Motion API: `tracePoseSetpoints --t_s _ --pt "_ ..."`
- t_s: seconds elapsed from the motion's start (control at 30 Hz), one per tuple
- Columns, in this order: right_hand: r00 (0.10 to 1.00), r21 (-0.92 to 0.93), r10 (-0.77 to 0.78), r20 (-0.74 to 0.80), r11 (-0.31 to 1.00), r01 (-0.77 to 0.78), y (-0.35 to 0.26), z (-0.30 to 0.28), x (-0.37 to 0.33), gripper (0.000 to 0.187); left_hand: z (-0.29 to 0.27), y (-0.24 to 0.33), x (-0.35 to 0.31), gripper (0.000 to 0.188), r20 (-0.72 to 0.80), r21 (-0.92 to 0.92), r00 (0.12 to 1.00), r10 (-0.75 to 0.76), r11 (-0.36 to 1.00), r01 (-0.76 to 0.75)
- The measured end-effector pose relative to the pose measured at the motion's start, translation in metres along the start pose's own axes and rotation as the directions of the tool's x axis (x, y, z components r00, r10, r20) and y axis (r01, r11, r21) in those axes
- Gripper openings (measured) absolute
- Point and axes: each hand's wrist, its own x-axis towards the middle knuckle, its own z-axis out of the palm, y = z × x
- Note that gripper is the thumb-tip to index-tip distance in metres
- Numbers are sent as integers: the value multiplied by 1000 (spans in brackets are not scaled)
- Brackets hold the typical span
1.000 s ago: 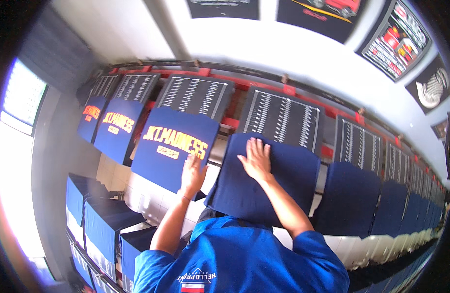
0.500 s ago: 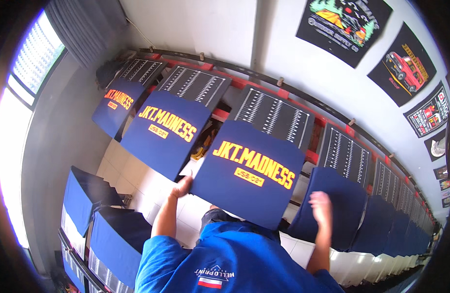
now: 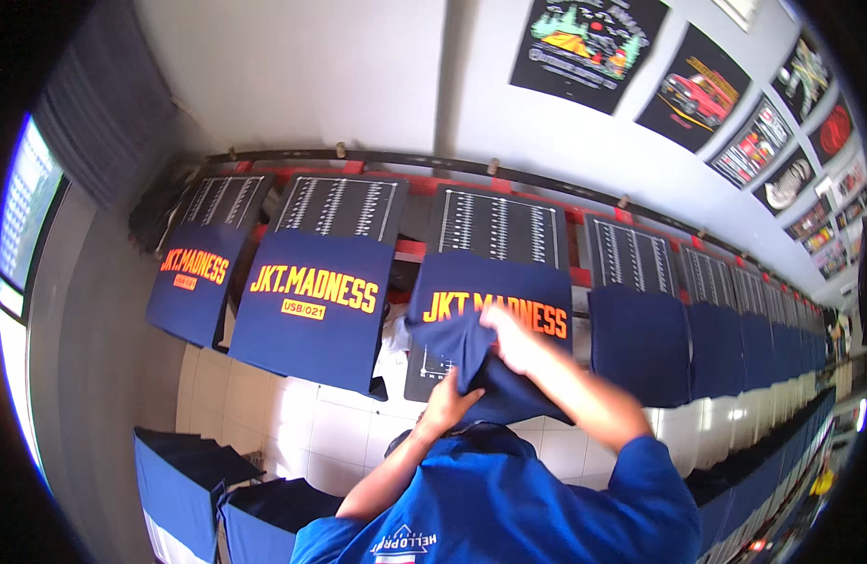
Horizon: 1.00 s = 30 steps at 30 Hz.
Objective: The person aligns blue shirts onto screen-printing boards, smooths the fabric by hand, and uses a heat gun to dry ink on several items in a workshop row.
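Right in front of me a navy T-shirt [image 3: 537, 282] with an orange print lies over a dark printing board [image 3: 426, 378]. Its near part is gathered up and folded back, baring a lower corner of the board. My right hand [image 3: 510, 343], somewhat blurred, grips the bunched cloth near the lettering, its arm reaching across from the right. Lower down, my left hand [image 3: 445, 406] is closed on the same shirt's hanging fold. The shirt's lower edge is partly hidden behind my hands and right forearm.
Printed navy shirts lie flat on the boards to the left [image 3: 306, 324]. Plain navy shirts [image 3: 638, 343] cover the row to the right. A red and black rail [image 3: 297, 169] runs behind the boards. More shirt-covered boards [image 3: 179, 489] stand behind me. Posters [image 3: 588, 52] hang on the wall.
Both hands have come together on the middle shirt, the right one from the neighbouring board. The near part of that shirt, flat before, is now lifted and bunched. My view has turned.
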Motion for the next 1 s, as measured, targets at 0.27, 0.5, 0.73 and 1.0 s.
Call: tracePoseSetpoints --t_s 0.27,0.5,0.73,1.0 --pt "426 -244 -886 -185 461 853 -311 -111 -110 28 -126 184 154 21 -632 315 453 629 742 -592" --pt "513 409 -765 -389 355 841 -234 -186 -168 30 -208 267 9 20 -540 508 204 817 509 -694" --pt "884 624 -360 -297 628 465 -49 -205 -133 39 -165 143 -82 31 -115 456 843 525 782 -424" --pt "934 359 -5 -358 922 143 107 -255 -31 28 -98 -14 16 68 -91 183 968 232 960 -212"
